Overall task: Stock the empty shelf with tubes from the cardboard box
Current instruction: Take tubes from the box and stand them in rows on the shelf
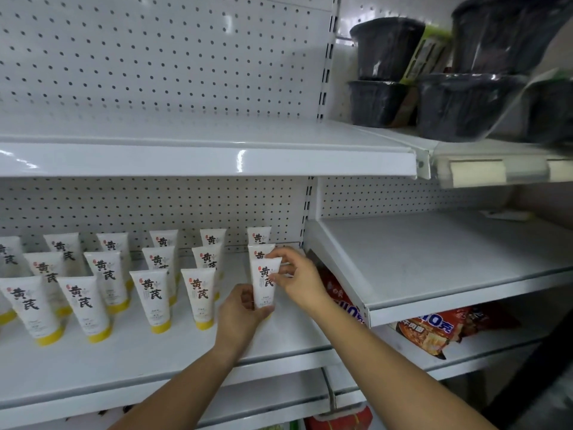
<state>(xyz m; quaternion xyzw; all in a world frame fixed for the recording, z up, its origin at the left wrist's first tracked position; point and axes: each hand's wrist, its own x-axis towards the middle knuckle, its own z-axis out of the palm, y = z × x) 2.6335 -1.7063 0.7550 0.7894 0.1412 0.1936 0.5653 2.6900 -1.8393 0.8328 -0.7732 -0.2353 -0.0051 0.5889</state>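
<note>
1. The left hand [242,311] is seen from the back. Its fingers are curled round the lower end of a white tube [263,284], and the yellow cap is mostly covered by them.
2. The same tube is gripped by the right hand [297,278] at its upper R edge, pinched betw. thumb and bent fingers just below the crimped top.
3. Tube pos.: it is held upright, cap down, at the front of the rightmost column on the middle shelf [173,358], just ahead of two more tubes in that column. Whether the cap is set on the shelf cannot be told, as it is hidden by the left hand.
4. Label: large dark chars "黄芪" are printed down the front, w/ a small red seal at upper left. The smaller print below cannot be read.
5. The stocked tubes [198,297] are stood cap-down, three deep, w/ the same label and yellow caps. The columns are kept apart.
6. The shelf is backed by a white pegboard panel [124,209] and topped by an upper shelf [201,158].
7. R bay: black tubs [384,48] wrapped in clear film are stacked up top. Red snack packs [440,328] are tucked under a sloping shelf [449,262], and "10克" can be read on them.
</note>
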